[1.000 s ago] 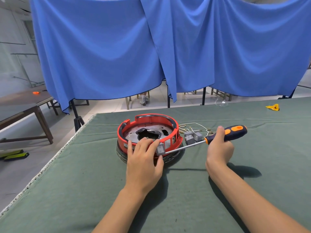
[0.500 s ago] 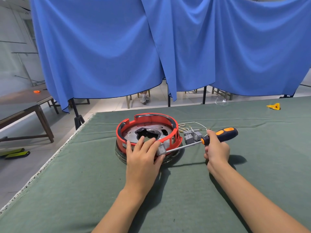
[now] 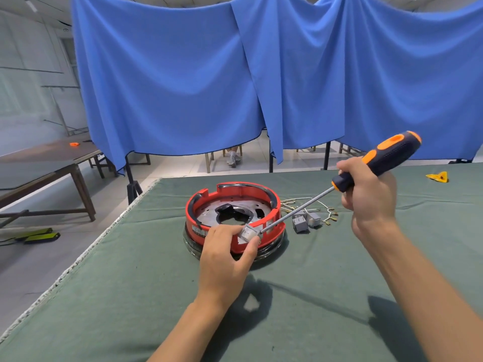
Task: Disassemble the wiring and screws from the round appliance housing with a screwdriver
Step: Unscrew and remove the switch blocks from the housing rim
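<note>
the screwdriver [image 3: 373, 163], gripped in the right hand [image 3: 371, 194], has been raised and tilted so its tip meets a small grey block [image 3: 248, 233] pinched by the left hand [image 3: 224, 254]. the block now seems lifted off the red round housing [image 3: 232, 218] on the desk [image 3: 313, 283], so another piece appears freed.

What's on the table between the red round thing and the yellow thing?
In the head view, loose wires and small grey blocks lie beside the housing; then bare green cloth.

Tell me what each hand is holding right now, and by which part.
Right hand grips the black-and-orange screwdriver by its handle. Left hand pinches the small grey block at the red round housing's rim.
</note>
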`<state>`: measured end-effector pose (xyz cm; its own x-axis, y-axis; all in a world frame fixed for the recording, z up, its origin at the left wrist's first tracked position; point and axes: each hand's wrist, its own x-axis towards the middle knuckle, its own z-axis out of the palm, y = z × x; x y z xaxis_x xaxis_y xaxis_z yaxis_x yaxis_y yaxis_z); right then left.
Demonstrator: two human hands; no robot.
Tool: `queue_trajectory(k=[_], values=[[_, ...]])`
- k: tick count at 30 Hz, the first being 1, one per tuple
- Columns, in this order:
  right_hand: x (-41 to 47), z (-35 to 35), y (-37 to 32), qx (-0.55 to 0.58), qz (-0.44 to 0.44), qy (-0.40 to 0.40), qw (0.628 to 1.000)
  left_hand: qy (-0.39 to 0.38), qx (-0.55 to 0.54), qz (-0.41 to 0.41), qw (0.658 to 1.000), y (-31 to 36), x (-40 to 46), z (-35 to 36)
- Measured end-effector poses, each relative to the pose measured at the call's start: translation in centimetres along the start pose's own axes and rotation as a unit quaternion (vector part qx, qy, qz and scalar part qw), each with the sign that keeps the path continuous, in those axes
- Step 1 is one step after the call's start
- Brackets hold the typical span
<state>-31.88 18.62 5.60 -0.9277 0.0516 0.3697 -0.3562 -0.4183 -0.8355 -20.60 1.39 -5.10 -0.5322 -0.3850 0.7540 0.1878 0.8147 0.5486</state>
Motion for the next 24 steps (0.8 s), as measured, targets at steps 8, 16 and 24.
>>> queue_trajectory(k=[8,16,24], values=[[-0.3,-0.3,-0.2,0.041,-0.048,0.054,0.997,0.047,-0.104,-0.167,0.979,2.3,1.7,0.8],[-4.0,0.2,3.1,-0.058,-0.062,-0.191,0.978,0.013,-0.355,-0.359,0.863,5.9,4.3,2.7],[-6.7,-0.2,5.6,-0.255,-0.171,-0.300,0.903,-0.064,-0.314,-0.407,0.856,4.6,3.0,1.5]])
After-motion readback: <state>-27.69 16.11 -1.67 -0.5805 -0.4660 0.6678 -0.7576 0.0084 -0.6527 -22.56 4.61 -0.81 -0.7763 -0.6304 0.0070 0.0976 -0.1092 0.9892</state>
